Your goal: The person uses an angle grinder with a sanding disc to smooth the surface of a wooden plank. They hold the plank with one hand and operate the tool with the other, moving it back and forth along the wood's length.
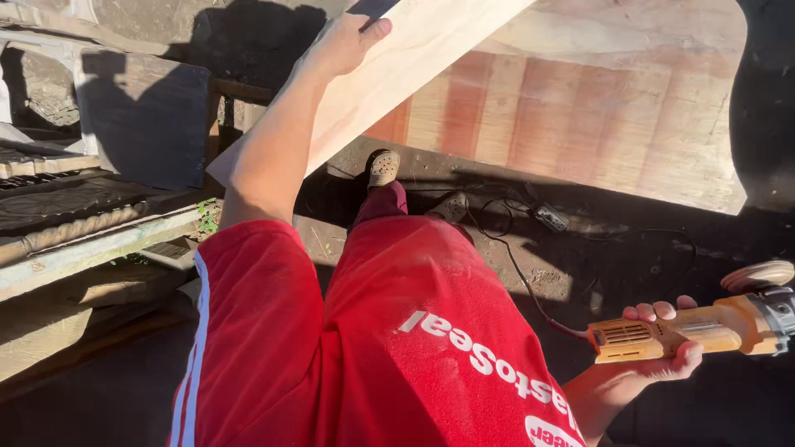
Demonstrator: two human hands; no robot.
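My left hand (344,43) is raised and grips the edge of a long pale wooden plank (389,70) that slants up from lower left to the top of the view. My right hand (667,343) at the lower right holds an orange angle grinder (687,329) by its body, its sanding disc (758,275) pointing right. A black cord (517,273) runs from the grinder's rear across the ground. I wear a red shirt and red trousers; my feet in tan clogs (383,167) stand on dirt.
A large curved wooden panel (596,116) with reddish stripes leans behind the plank. Stacked old timber and a carved post (74,228) lie at the left. A power strip (551,218) sits on the dirt ground near my feet.
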